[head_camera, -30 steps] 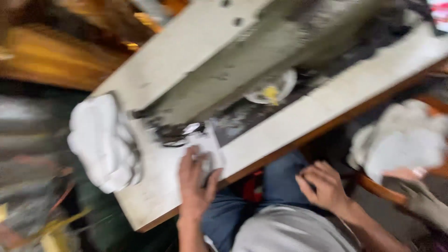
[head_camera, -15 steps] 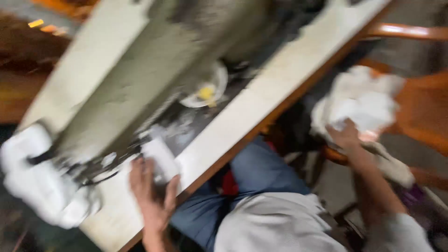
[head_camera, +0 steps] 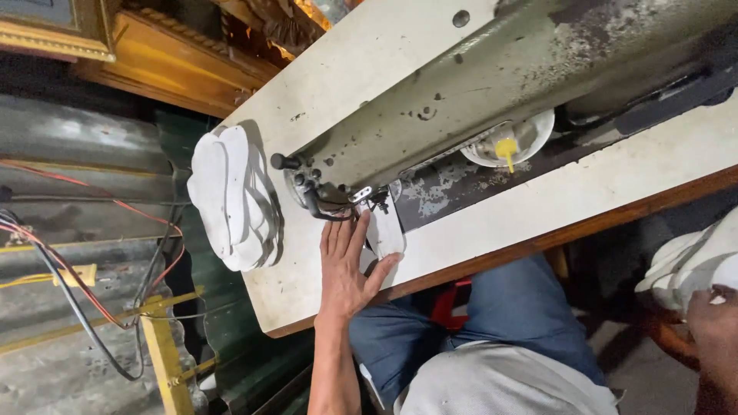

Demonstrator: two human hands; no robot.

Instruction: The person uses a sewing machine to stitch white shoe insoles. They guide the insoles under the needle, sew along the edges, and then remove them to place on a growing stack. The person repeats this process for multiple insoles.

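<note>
Grey-green worn metal sewing machine [head_camera: 492, 100] lying across white wooden table [head_camera: 615, 192], far side. Stack of white flat sole-shaped pieces [head_camera: 231, 200] sitting at left table end. Left hand [head_camera: 346, 269] resting open, flat, pressing white fabric piece [head_camera: 384, 230] beneath needle area. Right hand [head_camera: 715, 323] reaching white pile [head_camera: 684, 261] at right; grip cannot be told.
</note>
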